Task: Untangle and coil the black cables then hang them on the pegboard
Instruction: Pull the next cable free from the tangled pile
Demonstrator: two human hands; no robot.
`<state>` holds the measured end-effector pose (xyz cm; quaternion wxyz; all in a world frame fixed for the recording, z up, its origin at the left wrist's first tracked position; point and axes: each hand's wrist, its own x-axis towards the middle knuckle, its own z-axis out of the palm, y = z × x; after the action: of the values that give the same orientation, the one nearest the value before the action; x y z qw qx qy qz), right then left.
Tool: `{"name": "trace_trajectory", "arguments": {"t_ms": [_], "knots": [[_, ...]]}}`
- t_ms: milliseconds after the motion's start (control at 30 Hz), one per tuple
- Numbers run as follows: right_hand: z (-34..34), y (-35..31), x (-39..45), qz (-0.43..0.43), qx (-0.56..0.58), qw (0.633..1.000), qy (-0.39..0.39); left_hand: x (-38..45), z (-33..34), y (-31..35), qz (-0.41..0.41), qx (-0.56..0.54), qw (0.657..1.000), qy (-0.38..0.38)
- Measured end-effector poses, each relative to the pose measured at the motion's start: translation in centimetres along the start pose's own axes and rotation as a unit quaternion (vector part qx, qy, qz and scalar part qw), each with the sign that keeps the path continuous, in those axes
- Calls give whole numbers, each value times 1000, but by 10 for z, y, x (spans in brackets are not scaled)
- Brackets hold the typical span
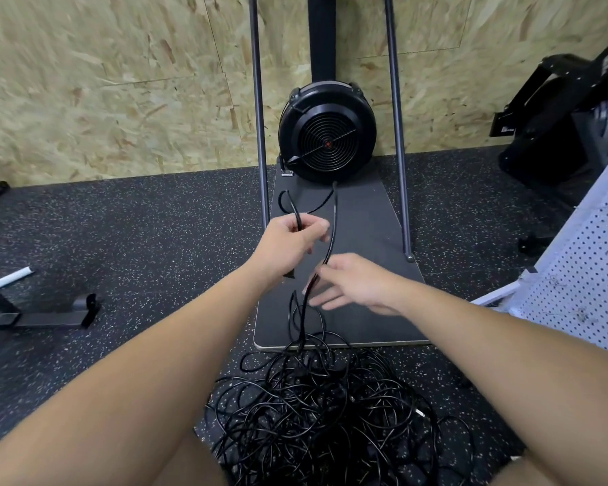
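Your left hand [297, 236] grips a cable loop [292, 208]; your right hand [351, 285] pinches the strand rising from the tangle [323, 415], directly below.

A black fan machine [327, 133] stands on a dark base plate [362, 219] against the chipboard wall [102, 82], with speckled black rubber floor [137, 247] around it.

Glossy black rubber-sheathed cables [316, 408], smooth. Speckled black rubber floor [137, 240], matt and grainy. Rough pale chipboard wall [102, 82] (flakes plainly visible). Matt dark flat base board [362, 240]. Smooth grey metal poles [258, 117]. White perforated pegboard [583, 275], matt.
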<state>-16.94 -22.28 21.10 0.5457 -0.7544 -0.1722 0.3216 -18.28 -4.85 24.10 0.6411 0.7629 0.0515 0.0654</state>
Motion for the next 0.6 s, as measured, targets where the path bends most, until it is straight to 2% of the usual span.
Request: {"name": "trace_trajectory", "arguments": {"t_ms": [67,133,200,400,500,600], "knots": [[-13,-19,-3,1,124,991,47,-1,-5,-3,-5,49,999,-14],[-33,-35,-6,-15,239,966,102,-4,-8,-10,-19,93,994,-48],[-54,-42,-8,-24,308,941,136,-8,-11,-16,-26,139,986,-91],[-83,-32,-13,4,327,929,175,-13,-16,-18,-57,210,948,-232],[-88,-31,-14,16,325,921,214,-16,-18,-18,-88,231,927,-282],[-89,-31,-16,17,332,913,237,-18,-18,-24,-67,278,909,-303]]}}
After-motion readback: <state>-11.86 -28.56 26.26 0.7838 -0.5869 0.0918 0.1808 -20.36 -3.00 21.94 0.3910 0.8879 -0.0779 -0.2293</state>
